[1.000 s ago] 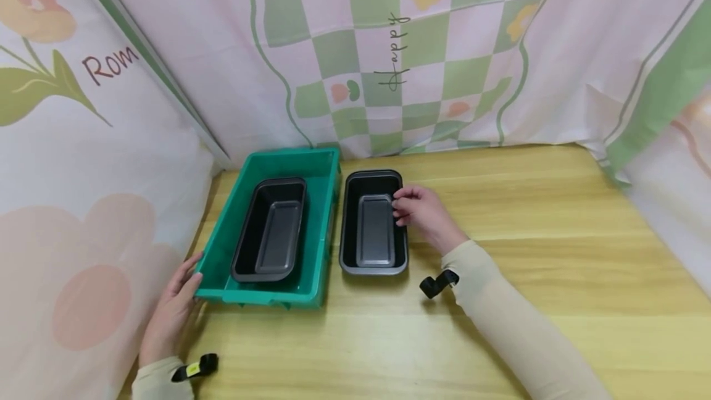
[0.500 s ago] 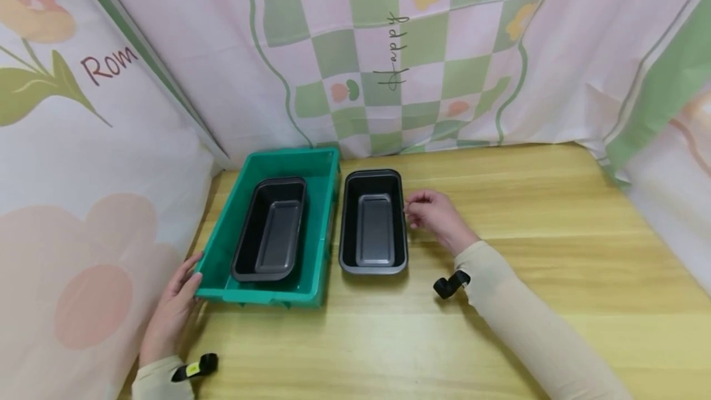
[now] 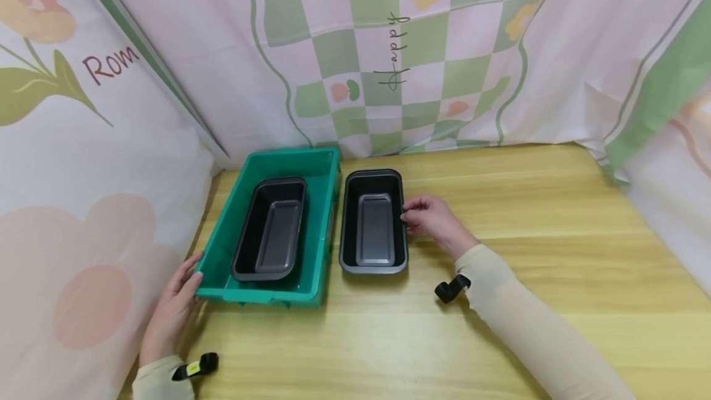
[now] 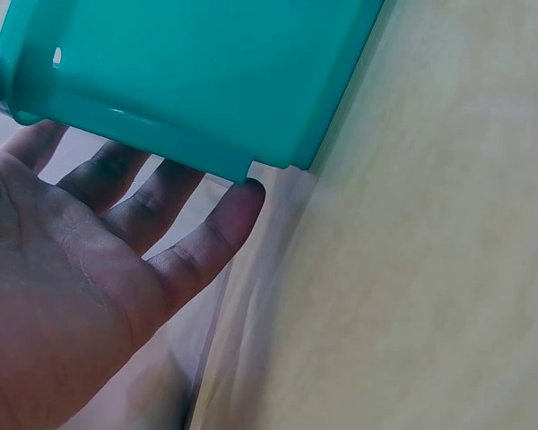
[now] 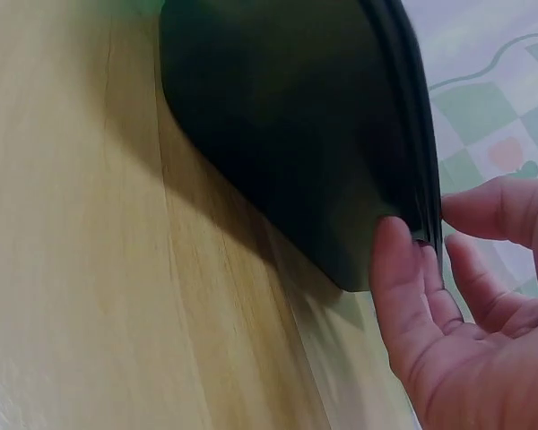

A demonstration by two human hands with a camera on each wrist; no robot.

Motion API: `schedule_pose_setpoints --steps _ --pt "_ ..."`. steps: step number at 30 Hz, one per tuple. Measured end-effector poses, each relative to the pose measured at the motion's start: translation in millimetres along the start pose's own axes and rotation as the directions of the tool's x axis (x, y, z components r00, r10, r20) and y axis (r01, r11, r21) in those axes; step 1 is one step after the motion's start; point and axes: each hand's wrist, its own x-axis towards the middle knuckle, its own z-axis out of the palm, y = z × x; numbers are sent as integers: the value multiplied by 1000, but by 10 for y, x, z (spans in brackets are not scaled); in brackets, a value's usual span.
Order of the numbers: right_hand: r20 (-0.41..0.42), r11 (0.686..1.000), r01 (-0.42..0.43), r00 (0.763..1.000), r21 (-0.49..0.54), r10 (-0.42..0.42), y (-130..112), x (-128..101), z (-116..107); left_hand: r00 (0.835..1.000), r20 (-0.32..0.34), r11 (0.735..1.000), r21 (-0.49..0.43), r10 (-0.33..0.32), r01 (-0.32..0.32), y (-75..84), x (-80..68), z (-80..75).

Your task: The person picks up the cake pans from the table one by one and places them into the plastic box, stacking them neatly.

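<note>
In the head view, a dark metal loaf pan stands on the wooden table, right of a green plastic tray. A second, similar loaf pan lies slightly angled inside that tray. My left hand grips the tray's near left corner, with the fingers behind its wall in the left wrist view. At the right long side of the pan on the table, my right hand pinches the rim. The right wrist view shows digits on both sides of this rim, which has several parallel edges there.
Behind the tray and pan hangs a checkered, flower-print curtain. Another printed cloth closes off the left side, close to the left hand. Bare wooden table extends to the right. Both wrists wear black straps.
My right hand first drew back rightward off the pan's rim, then came back to it, fingertips now at the edge. The left hand, tray and both pans stay in place.
</note>
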Motion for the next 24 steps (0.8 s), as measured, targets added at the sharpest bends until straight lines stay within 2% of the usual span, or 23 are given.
schedule_pose_setpoints --steps 6,16,24 --pt "10 1000 -11 1000 10 11 -22 -15 19 1000 1 1000 -11 5 -5 108 -30 47" --pt "-2 1000 -7 1000 28 7 -10 -29 47 1000 12 1000 8 10 -10 -48 21 -17" --pt "-8 999 -3 1000 49 3 -29 -63 69 1000 14 1000 -14 13 -13 -58 21 -20"
